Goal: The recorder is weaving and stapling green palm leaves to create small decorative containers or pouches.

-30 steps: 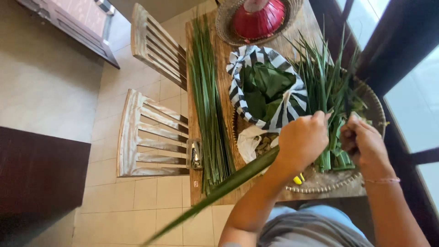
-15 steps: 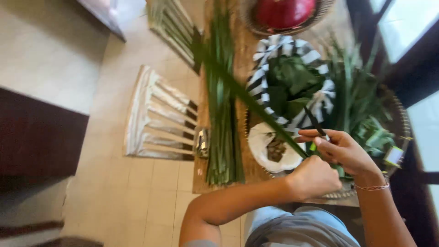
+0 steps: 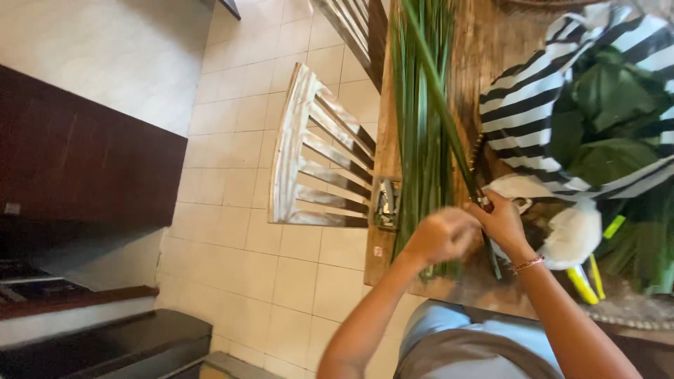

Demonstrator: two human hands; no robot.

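My left hand (image 3: 439, 235) and my right hand (image 3: 502, 221) are close together over the near edge of the wooden table (image 3: 484, 42). Both are closed around one long green leaf (image 3: 439, 98), which runs from the hands up and away across the table. My left hand is blurred. The right wrist wears a thin bracelet. A small dark thing shows at the right fingertips; I cannot tell what it is. Just left of the hands lies a bundle of long green leaves (image 3: 414, 147) along the table's left side.
A black-and-white striped bag (image 3: 523, 112) full of broad green leaves stands to the right, with a white plastic bag (image 3: 572, 235) and yellow-handled items (image 3: 583, 281) below it. A woven tray (image 3: 625, 312) lies near right. A small metal box (image 3: 385, 203) sits by the table edge. A wooden chair (image 3: 316, 154) stands left.
The view has swung left and closer. My hands moved left toward the leaf bundle, and the long leaf now points up the table instead of slanting across the striped bag.
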